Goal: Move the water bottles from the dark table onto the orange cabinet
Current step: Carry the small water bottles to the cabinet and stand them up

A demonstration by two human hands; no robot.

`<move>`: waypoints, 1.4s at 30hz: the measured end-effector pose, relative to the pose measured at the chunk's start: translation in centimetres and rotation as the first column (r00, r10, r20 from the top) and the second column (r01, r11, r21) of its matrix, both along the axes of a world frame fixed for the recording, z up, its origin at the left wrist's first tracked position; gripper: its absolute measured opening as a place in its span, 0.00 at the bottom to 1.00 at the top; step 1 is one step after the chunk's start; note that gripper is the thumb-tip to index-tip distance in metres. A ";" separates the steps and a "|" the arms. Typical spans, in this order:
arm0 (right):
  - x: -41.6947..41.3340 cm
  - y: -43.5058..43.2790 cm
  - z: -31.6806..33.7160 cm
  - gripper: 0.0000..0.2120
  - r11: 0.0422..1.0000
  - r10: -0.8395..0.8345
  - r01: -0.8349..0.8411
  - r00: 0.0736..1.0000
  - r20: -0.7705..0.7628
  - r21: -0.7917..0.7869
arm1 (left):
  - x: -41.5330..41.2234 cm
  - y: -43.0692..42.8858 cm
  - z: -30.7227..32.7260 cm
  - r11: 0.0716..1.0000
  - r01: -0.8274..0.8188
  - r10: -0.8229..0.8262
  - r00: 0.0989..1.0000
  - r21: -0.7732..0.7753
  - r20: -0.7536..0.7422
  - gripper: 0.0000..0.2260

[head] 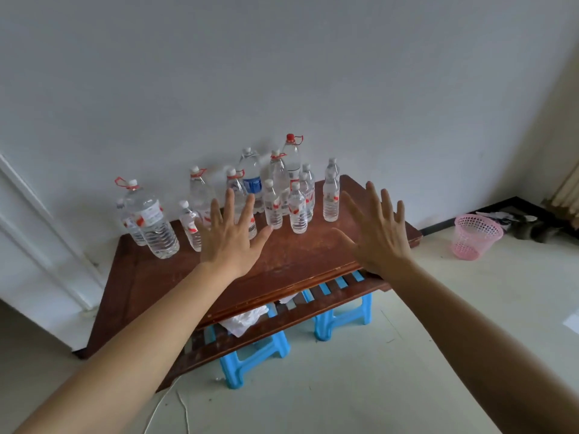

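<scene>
Several clear water bottles stand along the back of the dark wooden table (291,261), against the white wall. A big bottle with a red handle (152,219) is at the left, a blue-labelled bottle (252,180) in the middle, and a small bottle (331,195) at the right. My left hand (233,234) hovers over the table with fingers spread, in front of the middle bottles and holding nothing. My right hand (380,228) is spread over the table's right part, also holding nothing. No orange cabinet is in view.
Two blue plastic stools (247,355) stand under the table's slatted lower shelf, where a white crumpled cloth (242,321) lies. A pink mesh basket (474,236) sits on the pale floor at the right. A white door frame (40,233) is at the left.
</scene>
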State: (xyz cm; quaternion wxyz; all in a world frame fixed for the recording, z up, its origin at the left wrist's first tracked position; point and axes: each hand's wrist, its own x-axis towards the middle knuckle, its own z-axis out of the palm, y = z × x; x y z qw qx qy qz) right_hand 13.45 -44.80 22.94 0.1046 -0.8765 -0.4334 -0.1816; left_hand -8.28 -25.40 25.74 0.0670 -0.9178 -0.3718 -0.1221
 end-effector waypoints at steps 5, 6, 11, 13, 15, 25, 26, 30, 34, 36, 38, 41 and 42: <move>7.5 4.2 -4.9 0.39 0.996 0.023 -0.026 0.999 -0.034 -0.089 | 7.9 4.7 -6.4 0.998 -0.016 0.012 0.997 -0.056 -0.070 0.35; 9.1 4.9 -6.5 0.39 0.994 0.016 -0.021 0.999 -0.049 -0.109 | 9.6 5.5 -8.1 0.995 -0.022 0.014 0.996 -0.094 -0.090 0.35; 16.9 8.3 -10.5 0.38 0.975 -0.026 0.010 0.997 -0.069 -0.221 | 17.4 9.8 -15.0 0.973 0.005 -0.020 0.998 -0.232 -0.062 0.36; 21.0 10.3 -10.8 0.38 0.957 -0.073 0.047 0.994 -0.082 -0.286 | 21.8 12.5 -16.3 0.943 -0.011 -0.001 0.999 -0.332 -0.037 0.38; 24.4 11.7 -10.9 0.40 0.940 -0.079 0.046 0.993 -0.084 -0.337 | 25.6 14.5 -17.2 0.909 -0.009 0.023 0.999 -0.417 0.028 0.38; 35.3 20.2 -17.2 0.48 0.994 -0.003 -0.064 0.796 -0.605 -0.090 | 36.0 17.8 -21.8 0.838 0.115 0.175 0.869 -0.533 0.462 0.44; 36.1 21.3 -18.0 0.50 0.995 0.046 -0.095 0.751 -0.659 -0.038 | 36.6 17.8 -22.2 0.844 0.105 0.199 0.850 -0.526 0.488 0.45; 38.3 25.5 -20.4 0.55 0.969 0.228 -0.208 0.573 -0.787 0.130 | 37.9 17.1 -23.9 0.829 -0.012 0.378 0.749 -0.559 0.544 0.45; 39.2 28.7 -22.2 0.55 0.912 0.404 -0.275 0.477 -0.781 0.304 | 39.3 17.1 -25.5 0.814 -0.044 0.459 0.662 -0.580 0.593 0.47; 39.1 29.6 -23.4 0.54 0.878 0.477 -0.282 0.457 -0.751 0.386 | 40.0 16.9 -26.2 0.813 -0.124 0.517 0.603 -0.569 0.607 0.48; 38.7 30.1 -24.6 0.51 0.850 0.527 -0.275 0.458 -0.716 0.450 | 40.7 16.7 -26.5 0.837 -0.181 0.512 0.592 -0.516 0.623 0.45; 38.4 30.6 -25.2 0.47 0.829 0.559 -0.307 0.482 -0.674 0.468 | 41.2 16.9 -26.4 0.847 -0.185 0.497 0.605 -0.498 0.621 0.41; 38.4 30.6 -24.9 0.47 0.832 0.555 -0.320 0.479 -0.680 0.453 | 41.2 16.9 -26.2 0.849 -0.184 0.492 0.615 -0.495 0.616 0.40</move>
